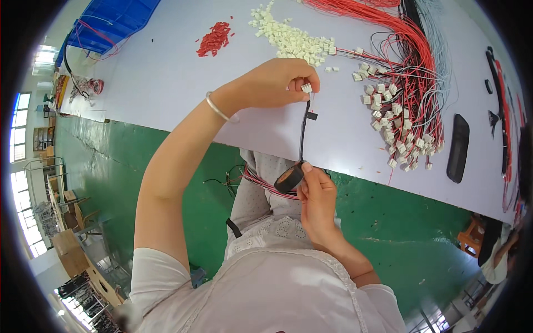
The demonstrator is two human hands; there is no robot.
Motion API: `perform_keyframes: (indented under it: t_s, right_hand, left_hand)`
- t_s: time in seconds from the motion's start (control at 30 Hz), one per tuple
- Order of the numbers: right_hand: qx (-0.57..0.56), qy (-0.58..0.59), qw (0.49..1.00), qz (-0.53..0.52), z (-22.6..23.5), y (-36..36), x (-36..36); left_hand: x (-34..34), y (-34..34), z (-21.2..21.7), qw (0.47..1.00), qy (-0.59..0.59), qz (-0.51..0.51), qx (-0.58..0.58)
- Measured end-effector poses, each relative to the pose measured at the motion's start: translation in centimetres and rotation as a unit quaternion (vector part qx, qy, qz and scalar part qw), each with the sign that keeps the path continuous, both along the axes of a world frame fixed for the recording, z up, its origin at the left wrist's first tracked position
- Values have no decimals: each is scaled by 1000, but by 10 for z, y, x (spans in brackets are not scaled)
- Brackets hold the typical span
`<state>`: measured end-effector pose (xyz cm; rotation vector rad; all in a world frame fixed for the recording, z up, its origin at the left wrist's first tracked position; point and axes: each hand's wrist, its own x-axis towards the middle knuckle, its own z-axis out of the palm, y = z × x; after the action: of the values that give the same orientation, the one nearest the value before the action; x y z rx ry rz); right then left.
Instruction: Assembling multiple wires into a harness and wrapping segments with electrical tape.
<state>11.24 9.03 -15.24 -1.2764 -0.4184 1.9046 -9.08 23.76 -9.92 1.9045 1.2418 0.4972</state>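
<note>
Over the table's near part, my left hand is closed, with a small white plug connector at its fingertips. A dark strand, which looks like black tape or taped wire, runs down from there toward my right hand. A short black tab sticks out sideways from its upper part. Below the table edge, my right hand grips a roll of black tape between thumb and fingers. A bundle of red and black wires lies across my lap, partly hidden behind the roll.
Loose white connector housings and small red pieces lie in piles on the white table. Right of them spread red and black wires with white connectors. A black oblong object and a blue bin flank these.
</note>
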Motion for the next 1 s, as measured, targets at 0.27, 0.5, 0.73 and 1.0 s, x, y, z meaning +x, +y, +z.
perform_keyframes:
  t_s: [0.27, 0.5, 0.73, 1.0]
  right_hand:
    - [145, -118, 963, 195, 20, 9, 37]
    - [216, -111, 931, 271, 33, 4, 63]
    - [183, -146, 909, 345, 23, 0, 66]
    - [37, 93, 970, 222, 23, -13, 78]
  left_hand:
    - [37, -116, 6, 951, 97, -121, 268]
    - [51, -179, 9, 960, 104, -54, 255]
    - [60, -207, 6, 936, 129, -59, 322]
    - [79, -227, -9, 956, 82, 86, 268]
